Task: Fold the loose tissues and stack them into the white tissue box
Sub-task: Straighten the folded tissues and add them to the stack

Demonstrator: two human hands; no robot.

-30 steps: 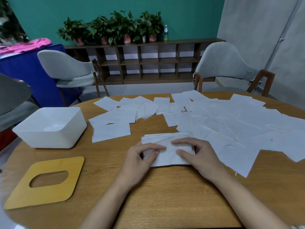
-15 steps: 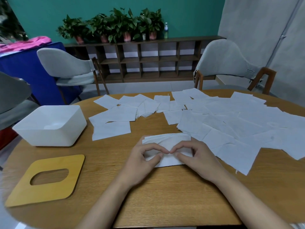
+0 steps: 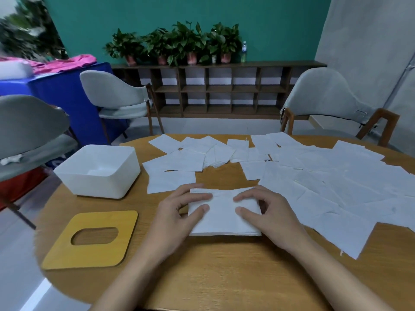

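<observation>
Two hands on one folded tissue (image 3: 224,218), which lies flat by the table's (image 3: 224,272) near edge, approx. ctr. Left hand (image 3: 177,214) holds its left end, right hand (image 3: 269,215) its right end. The hands are apart, w/ white paper showing btwn them. Each has thumb & forefinger bent down onto the top face, tips pressing. The other fingers curl at the tissue's side edges. Can't tell if any finger goes under it. The tissue's near edge shows several layers.

White tissue box (image 3: 96,186) sits by the table's left edge, open top up, well apart from the folded tissue. Yellow lid (image 3: 65,254) w/ an oval slot lies flat in front of the box, at the near-left edge, not touching it. Loose tissues (image 3: 336,182) lie flat & overlapping along the far edge & over the whole right side. One sheet (image 3: 170,181) lies just beyond the left hand, close to the folded tissue's far-left corner.

Bkgd: grey chairs (image 3: 112,95) stand beyond the far edge, left & right. A low wooden shelf (image 3: 220,88) w/ potted plants (image 3: 179,41) runs along a green wall.
</observation>
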